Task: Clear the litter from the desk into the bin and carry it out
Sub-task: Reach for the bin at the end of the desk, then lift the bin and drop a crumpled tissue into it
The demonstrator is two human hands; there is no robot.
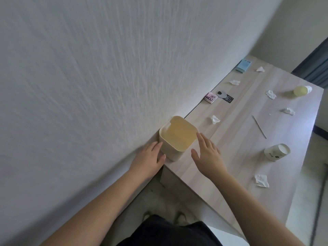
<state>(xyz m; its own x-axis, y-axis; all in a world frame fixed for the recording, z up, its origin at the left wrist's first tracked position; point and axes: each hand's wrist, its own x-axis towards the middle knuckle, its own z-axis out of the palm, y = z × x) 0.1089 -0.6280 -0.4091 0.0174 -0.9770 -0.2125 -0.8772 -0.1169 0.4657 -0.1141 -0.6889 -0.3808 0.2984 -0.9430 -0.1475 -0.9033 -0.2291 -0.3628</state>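
A small cream bin [174,150] stands on the near left corner of the pale wooden desk [236,139], against the wall, and looks empty inside. My left hand [150,157] rests flat against its left side, fingers spread. My right hand [206,153] hovers open by its right rim, fingertips touching or nearly touching it. Crumpled white tissues lie scattered on the desk: one near the bin [215,119], one at the front edge [261,180], and others [270,94] farther off. A thin stick [259,126] lies in the middle.
A white paper cup [276,152] lies on its side near the front edge. A yellow cup [301,90] lies tipped at the far right. Along the wall sit a pink packet [264,98], a black card with a disc [225,95] and a blue box [243,65].
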